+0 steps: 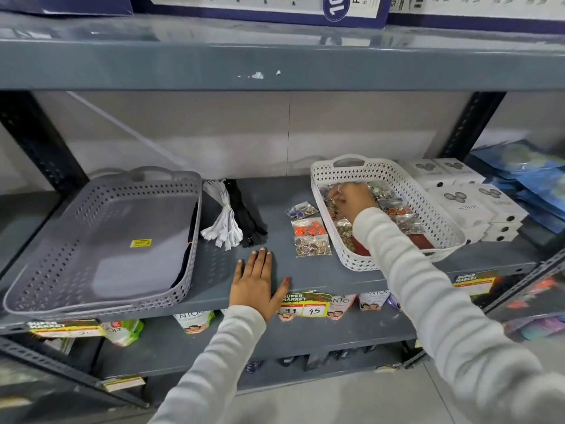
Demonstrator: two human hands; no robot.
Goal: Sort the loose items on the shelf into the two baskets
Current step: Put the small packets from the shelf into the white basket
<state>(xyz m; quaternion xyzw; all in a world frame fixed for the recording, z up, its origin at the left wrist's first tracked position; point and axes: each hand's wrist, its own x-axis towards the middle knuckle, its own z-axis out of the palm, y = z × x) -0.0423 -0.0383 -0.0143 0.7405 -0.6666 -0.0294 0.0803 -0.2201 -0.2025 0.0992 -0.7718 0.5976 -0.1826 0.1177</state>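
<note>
Shelf (275, 191): button packets (310, 232) lie between both hands.

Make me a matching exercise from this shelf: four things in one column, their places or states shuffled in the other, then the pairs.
1. grey basket
2. white basket
3. left hand
4. zipper bundles

A. flat on the shelf, palm down
B. holds button packets
C. empty
D. loose between the baskets

Pairs: 1-C, 2-B, 3-A, 4-D
</note>
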